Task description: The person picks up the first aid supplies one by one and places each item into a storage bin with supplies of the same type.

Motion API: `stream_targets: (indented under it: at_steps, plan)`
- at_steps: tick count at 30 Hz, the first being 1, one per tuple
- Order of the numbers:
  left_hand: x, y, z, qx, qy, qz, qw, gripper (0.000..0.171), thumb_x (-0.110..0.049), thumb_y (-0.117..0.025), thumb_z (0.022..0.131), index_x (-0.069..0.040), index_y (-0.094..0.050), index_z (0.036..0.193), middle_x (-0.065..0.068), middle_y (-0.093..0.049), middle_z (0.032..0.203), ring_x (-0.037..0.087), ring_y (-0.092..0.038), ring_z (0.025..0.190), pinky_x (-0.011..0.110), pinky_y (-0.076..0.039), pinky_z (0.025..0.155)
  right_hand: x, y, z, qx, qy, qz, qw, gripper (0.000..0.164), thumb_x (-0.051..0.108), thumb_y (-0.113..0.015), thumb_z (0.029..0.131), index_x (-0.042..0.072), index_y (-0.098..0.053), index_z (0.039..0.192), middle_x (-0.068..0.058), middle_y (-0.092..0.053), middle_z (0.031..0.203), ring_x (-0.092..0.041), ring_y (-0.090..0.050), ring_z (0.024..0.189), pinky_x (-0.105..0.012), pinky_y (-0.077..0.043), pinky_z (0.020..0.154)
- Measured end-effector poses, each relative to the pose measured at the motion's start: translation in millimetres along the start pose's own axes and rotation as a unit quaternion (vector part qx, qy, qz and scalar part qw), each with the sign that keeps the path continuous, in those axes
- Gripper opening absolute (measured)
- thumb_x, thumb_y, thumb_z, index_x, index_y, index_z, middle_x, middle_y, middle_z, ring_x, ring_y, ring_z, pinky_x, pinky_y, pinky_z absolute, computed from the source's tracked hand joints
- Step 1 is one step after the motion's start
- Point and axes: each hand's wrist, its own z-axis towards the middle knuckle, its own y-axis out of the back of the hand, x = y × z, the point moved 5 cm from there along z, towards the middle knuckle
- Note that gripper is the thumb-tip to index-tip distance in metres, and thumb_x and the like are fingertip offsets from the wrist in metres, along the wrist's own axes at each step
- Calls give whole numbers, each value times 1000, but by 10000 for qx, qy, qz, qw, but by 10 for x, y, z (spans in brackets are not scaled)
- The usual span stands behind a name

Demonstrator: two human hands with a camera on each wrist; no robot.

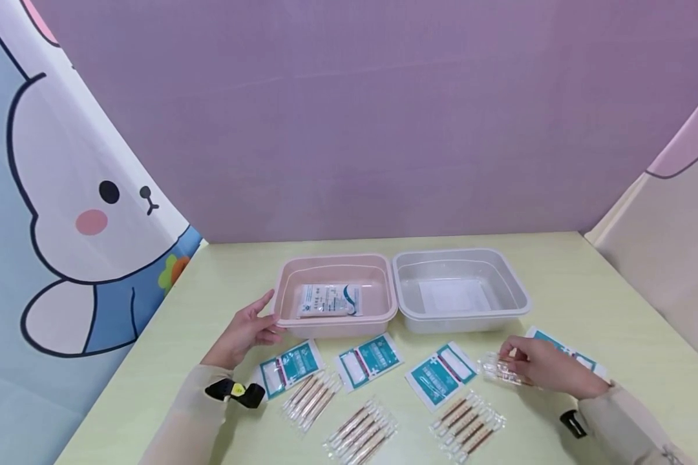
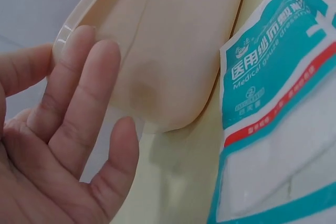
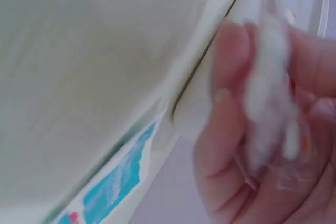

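Note:
At the front left corner of the pink basin (image 1: 337,327), my left hand (image 1: 247,332) holds the rim, its other fingers loosely extended beside the outer wall. Inside that basin lies a white packet (image 1: 328,300) with blue print. Over at the right, my right hand (image 1: 549,367) pinches a clear pack of cotton swabs (image 1: 494,367) between thumb and fingers. The right wrist view is blurred, but the white swab tips (image 3: 270,72) show among the fingers. A teal-and-white gauze dressing packet (image 2: 278,66) lies near the left hand. Another gauze packet (image 1: 584,361) is partly behind the right hand.
A pale grey basin (image 1: 459,323) stands against the pink one's right side. Before the basins lie more gauze packets (image 1: 369,360) (image 1: 442,374) and swab packs (image 1: 311,400) (image 1: 360,434) (image 1: 467,426) on the light green table (image 1: 238,271). A purple backdrop (image 1: 384,129) rises behind.

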Motion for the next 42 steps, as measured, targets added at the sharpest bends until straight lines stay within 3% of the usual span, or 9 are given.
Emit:
stream_targets:
  at_steps: [8,14,21,30,35,37,42]
  plan:
    - [-43,2,-28,-136,-51,402,9991,65,-18,-52,101,-12,-18,156,5,-73,82,15,-69,68,28,-51,71,188,125,54,-656,274,65,9974,11,-3,-61,91,1,-62,100,5,-55,72,1,-46,55,-24,-42,50]
    - [-36,10,-46,-290,7,386,9988,64,-17,-53,100,-11,-22,155,2,-72,81,14,-66,65,27,-52,69,356,156,130,-868,480,241,9948,14,-2,-62,91,1,-60,105,5,-57,73,1,-47,57,-24,-44,50]
    - [-16,19,-41,-330,-20,330,9989,63,-17,-54,100,-10,-24,155,1,-71,81,13,-65,64,27,-51,67,587,189,283,-1267,1010,169,9866,27,-8,-65,86,-5,-58,112,3,-57,73,2,-45,58,-23,-42,48]
    - [-21,9,-20,-288,15,272,9992,64,-17,-55,100,-11,-23,155,3,-72,81,14,-64,63,28,-49,67,756,169,537,-1273,1115,276,9852,29,-3,-65,88,-4,-58,117,-1,-59,75,-4,-49,61,-24,-44,50]
    - [-10,5,-36,-261,55,127,9996,64,-17,-55,100,-12,-22,155,0,-71,79,13,-64,63,28,-48,68,842,104,742,-1039,834,511,9898,32,3,-63,91,-3,-56,122,-4,-59,78,-13,-51,65,-25,-45,54]
    - [-2,7,-51,-281,76,76,9995,64,-17,-54,100,-13,-23,155,-2,-70,78,13,-63,63,28,-48,68,888,91,822,-907,706,554,9918,34,4,-63,92,-3,-55,125,-4,-58,80,-13,-50,66,-25,-44,56]
    - [-5,1,-55,-281,43,9,9996,63,-16,-54,100,-13,-23,155,-3,-70,77,13,-63,62,28,-47,67,1023,109,947,-817,924,541,9909,35,2,-62,93,-5,-55,126,-2,-56,77,-8,-46,61,-24,-41,56]
